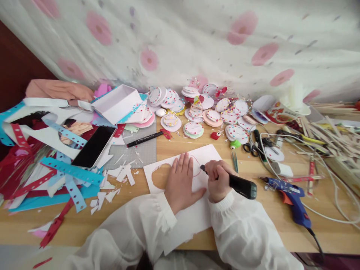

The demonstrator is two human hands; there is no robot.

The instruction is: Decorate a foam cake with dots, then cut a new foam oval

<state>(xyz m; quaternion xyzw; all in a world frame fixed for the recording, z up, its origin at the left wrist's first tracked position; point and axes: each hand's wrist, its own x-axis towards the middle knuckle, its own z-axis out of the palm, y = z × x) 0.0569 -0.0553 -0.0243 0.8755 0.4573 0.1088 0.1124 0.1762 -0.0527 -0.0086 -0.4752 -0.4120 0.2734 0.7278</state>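
Note:
A white sheet of foam board or card (pixel 187 221) lies tilted on the table in front of me. Through a round hole near its left corner the wood shows, and a thin red circle (pixel 200 169) is drawn to the right of that. My left hand (pixel 181 183) rests flat on the sheet between the hole and the circle, fingers stretched out. In my closed right hand (pixel 219 180) is a thick black-handled cutter (pixel 243 186), its narrow tip at the red line. The tip is too small to show whether it has gone through the sheet.
Several layered dotted discs (pixel 194 128) stand along the back. A black marker (pixel 144 139) lies on a grey cutting mat (pixel 146 153). Paper scraps and a phone (pixel 94 147) fill the left. Tweezers (pixel 234 162), scissors (pixel 251 149), a blue glue gun (pixel 292 197) and white cable lie right.

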